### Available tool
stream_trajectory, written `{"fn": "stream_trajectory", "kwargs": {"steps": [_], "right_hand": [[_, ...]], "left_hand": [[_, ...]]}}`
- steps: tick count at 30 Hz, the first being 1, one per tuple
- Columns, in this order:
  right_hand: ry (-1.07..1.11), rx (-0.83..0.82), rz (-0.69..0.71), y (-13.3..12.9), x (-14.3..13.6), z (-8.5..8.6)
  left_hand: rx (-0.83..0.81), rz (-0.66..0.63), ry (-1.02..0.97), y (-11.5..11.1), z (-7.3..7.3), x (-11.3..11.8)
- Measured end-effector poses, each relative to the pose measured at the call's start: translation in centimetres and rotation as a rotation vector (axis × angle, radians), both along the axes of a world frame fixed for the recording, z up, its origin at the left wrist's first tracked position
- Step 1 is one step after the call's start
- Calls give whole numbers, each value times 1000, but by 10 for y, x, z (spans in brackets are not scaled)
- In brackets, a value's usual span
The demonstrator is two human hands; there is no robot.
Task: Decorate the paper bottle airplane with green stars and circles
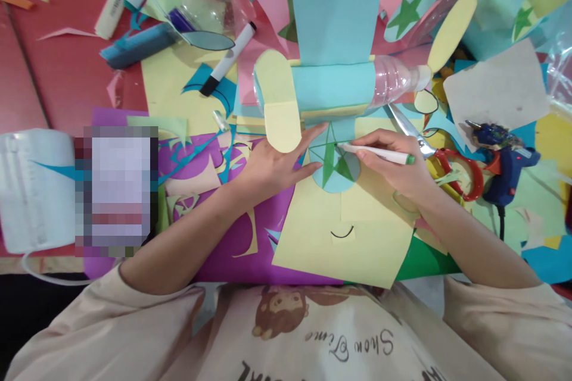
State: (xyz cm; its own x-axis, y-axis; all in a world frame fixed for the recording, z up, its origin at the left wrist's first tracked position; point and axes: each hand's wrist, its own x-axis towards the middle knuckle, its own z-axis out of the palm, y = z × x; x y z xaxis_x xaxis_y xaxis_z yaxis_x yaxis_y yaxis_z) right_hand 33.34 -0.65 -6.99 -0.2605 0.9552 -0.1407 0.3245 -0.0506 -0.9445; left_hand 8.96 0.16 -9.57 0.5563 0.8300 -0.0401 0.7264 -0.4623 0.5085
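Observation:
My right hand grips a white marker with a green end. Its tip touches a green star outline, partly coloured in, on the rounded end of a blue paper strip. Beside the star my left hand lies with its fingers apart, thumb and forefinger at the strip's left edge. Just beyond, a clear plastic bottle lies on its side, wrapped in blue paper with rounded cream pieces attached. Beneath the strip is pale yellow paper with a small curved black line.
Red-handled scissors and a blue glue gun lie at the right. A black-capped marker rests upper left. Paper scraps cover purple paper. A white zipped pouch sits far left beside a blurred-out object.

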Motion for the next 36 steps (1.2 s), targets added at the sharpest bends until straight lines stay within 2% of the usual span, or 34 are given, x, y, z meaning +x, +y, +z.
{"fn": "stream_trajectory", "kwargs": {"steps": [6, 18, 24, 36], "right_hand": [[13, -41, 43, 0, 1, 2], [-42, 8, 147, 3, 3, 3], [13, -54, 54, 2, 2, 3], [-15, -24, 92, 3, 0, 3]], "left_hand": [[18, 8, -1, 0, -1, -1], [-2, 23, 0, 0, -1, 0], [-12, 20, 24, 0, 0, 1], [-23, 20, 35, 0, 0, 1]]}}
